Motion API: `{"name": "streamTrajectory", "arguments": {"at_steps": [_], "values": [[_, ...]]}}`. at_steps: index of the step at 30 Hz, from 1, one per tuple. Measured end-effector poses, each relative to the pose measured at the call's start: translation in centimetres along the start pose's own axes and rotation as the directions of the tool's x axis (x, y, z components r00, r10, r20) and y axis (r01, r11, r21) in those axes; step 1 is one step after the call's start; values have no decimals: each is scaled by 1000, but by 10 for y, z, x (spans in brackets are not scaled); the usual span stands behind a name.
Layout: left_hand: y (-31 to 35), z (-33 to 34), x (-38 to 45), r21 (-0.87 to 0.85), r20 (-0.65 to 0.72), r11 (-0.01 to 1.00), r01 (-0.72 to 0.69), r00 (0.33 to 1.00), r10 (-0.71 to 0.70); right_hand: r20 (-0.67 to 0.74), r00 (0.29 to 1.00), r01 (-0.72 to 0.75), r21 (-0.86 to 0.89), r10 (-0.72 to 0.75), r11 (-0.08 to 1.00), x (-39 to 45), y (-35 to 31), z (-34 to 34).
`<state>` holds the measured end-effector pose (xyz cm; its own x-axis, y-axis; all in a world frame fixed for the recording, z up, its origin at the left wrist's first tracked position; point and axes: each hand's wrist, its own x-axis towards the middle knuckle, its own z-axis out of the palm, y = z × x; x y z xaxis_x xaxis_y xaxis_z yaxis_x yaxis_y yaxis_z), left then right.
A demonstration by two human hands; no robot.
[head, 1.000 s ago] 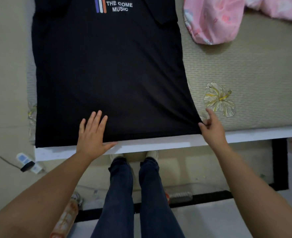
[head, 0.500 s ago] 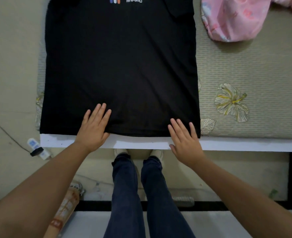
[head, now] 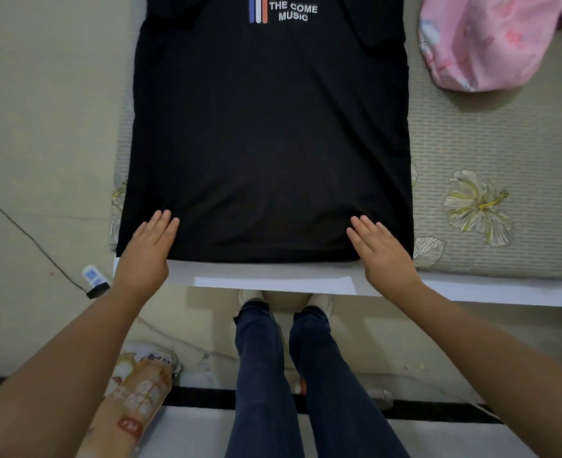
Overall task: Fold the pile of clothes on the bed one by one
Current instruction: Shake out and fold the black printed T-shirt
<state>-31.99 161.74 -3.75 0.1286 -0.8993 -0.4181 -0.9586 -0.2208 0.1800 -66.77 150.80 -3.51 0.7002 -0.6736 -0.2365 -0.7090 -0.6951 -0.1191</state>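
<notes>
On the bed's woven floral mat (head: 491, 143) the black T-shirt (head: 269, 133) lies flat; left hand (head: 147, 252) and right hand (head: 383, 256) press its hem, fingers straight. Pink garment (head: 491, 41) beyond; beige floor (head: 42, 127) alongside.

Bare forearms, dark blue denim jeans, pale shoes.

Both forearms are uncovered right to the lower edge of the head view, with no sleeve, watch, ring or bracelet showing on the left hand (head: 147, 256) or the right hand (head: 387, 256). The dark blue denim jeans (head: 289, 375) are slim-cut and plain, their legs narrowing toward the ankles, with faint creases near the hems. Under the hems the rounded toes of light cream-coloured shoes (head: 251, 296) peek out, one on each foot.
</notes>
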Motion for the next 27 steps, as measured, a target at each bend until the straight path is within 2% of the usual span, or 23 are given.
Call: {"name": "streamTrajectory", "arguments": {"at_steps": [2,6,9,12,14,15,16,18,20,23,27], "values": [[-5,-3,-2,25,86,1000,-10,996,8,33,999,-23,78,21,997,-3,-3,0],[-7,-19,-6,22,236,999,-36,971,30,328,938,-174,170,110,970,-19,-5,-7],[1,-43,-19,92,374,993,-73,927,34,592,796,-252,140,123,958,-35,-18,-24],[9,-65,-31,90,639,987,-133,768,46,796,596,-326,127,100,937,-45,-39,-52],[10,-82,-32,80,733,985,-152,679,45,859,504,-336,98,90,937,-41,-49,-73],[8,-92,-28,88,738,983,-160,674,44,852,512,-338,86,107,937,-36,-50,-83],[5,-102,-21,104,716,980,-167,696,43,818,557,-346,73,142,935,-27,-47,-93],[-2,-124,1,135,599,980,-147,800,38,677,690,-404,64,258,913,-6,-33,-111],[-6,-143,25,163,421,982,-98,907,21,490,780,-488,88,388,869,16,-14,-129],[-5,-167,56,163,178,987,-4,984,-26,276,817,-542,67,506,838,48,12,-155],[-3,-188,97,160,3,981,107,994,-109,150,849,-507,-41,507,861,92,43,-176]]}}
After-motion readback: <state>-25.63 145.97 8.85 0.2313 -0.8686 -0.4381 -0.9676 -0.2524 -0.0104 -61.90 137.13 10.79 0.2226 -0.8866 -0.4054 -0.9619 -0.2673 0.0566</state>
